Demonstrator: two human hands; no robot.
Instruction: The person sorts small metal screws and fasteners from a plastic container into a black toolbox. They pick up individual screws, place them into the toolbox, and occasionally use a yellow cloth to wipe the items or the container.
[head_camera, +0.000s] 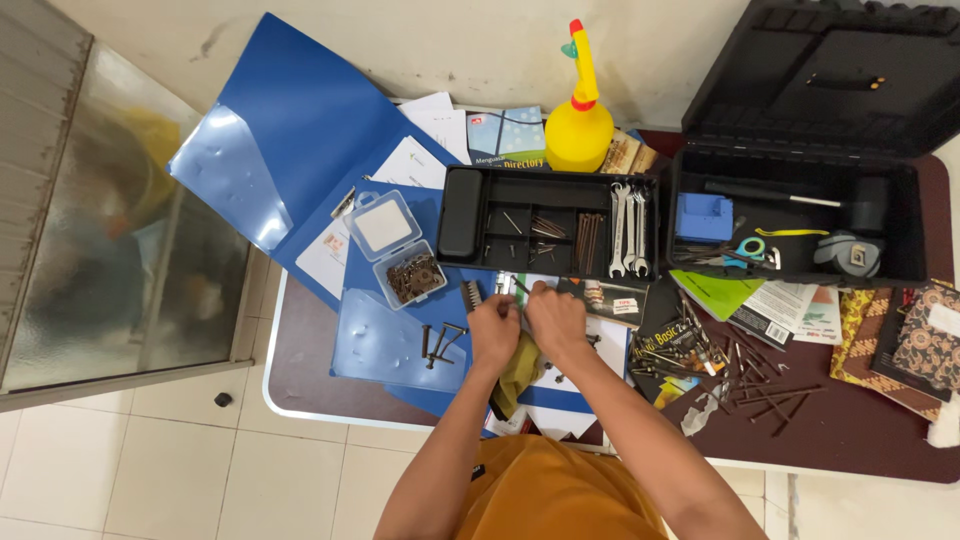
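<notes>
My left hand (494, 328) and my right hand (556, 320) meet at the table's front middle, fingers pinched together over a small thin metal piece (521, 288); which hand grips it I cannot tell. An olive-yellow cloth (517, 368) lies under both hands. Just beyond the fingertips stands a black organiser tray (463, 228) holding nails and several wrenches (629, 230). Loose bolts (442, 340) lie left of my left hand on a blue folder (385, 340).
A clear small box of screws (415, 277) sits open on the folder. A yellow spray bottle (579, 125) stands at the back. An open black toolbox (800, 150) fills the right rear. Loose nails (750, 385) and booklets (905, 345) cover the right side.
</notes>
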